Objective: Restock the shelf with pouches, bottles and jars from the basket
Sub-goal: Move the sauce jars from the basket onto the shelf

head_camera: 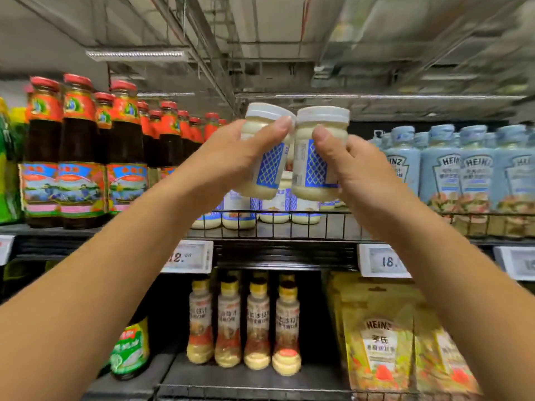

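Each of my hands holds a jar of pale cream sauce with a white lid and a blue-patterned label. My left hand (231,160) grips the left jar (267,157), tilted slightly right. My right hand (350,166) grips the right jar (315,157), upright. The two jars touch at their lids, raised above the top shelf (289,235). Below them, several matching jars (254,215) stand behind the shelf's wire rail. The basket is out of view.
Dark sauce bottles with red caps (78,157) fill the top shelf's left; pale blue Heinz bottles (474,175) fill its right. On the lower shelf stand dressing bottles (257,322), yellow Heinz pouches (382,340) and a green-labelled bottle (131,348). Price tags (191,257) line the shelf edge.
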Demonstrator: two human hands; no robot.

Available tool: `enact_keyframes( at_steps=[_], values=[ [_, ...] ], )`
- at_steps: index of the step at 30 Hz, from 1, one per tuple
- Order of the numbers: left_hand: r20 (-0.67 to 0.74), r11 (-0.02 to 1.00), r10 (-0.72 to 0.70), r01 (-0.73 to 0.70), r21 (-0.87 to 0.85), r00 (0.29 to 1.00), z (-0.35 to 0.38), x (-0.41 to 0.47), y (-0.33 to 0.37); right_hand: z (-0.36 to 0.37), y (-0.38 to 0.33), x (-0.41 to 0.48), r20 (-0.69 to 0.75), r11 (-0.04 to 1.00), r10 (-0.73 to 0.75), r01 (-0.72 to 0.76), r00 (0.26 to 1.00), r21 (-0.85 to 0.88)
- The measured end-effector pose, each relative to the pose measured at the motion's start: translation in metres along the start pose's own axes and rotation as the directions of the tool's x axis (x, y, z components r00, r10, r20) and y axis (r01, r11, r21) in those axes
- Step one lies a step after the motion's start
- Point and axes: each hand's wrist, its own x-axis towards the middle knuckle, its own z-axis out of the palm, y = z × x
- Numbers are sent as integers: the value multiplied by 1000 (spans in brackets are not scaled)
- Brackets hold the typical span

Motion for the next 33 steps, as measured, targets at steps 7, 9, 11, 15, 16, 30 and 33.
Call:
enact_keyframes(
  at_steps=[7,9,11,15,16,30,33],
  values=[
    [105,984,1,-20,177,994,-6,26,-1,-17,4,18,17,969,7,-3,1000,-248],
    [164,974,-38,-1,228,986,-9,33,0,-22,7,23,1,951,33,-31,999,-308],
    [179,956,-62,7,294,982,-10,39,-1,-29,12,29,2,933,90,-84,996,-351],
    [153,902,-83,9,432,985,-7,50,-1,-35,15,37,52,903,246,-210,968,-375],
    [162,877,-91,2,480,983,-6,53,-1,-37,16,39,54,899,267,-229,962,-372],
    [283,564,-210,-120,817,936,10,82,-12,-51,30,45,56,798,389,-306,919,-519],
    [295,534,-236,-130,836,926,8,84,-11,-52,34,47,61,792,401,-312,914,-526]
  ],
)
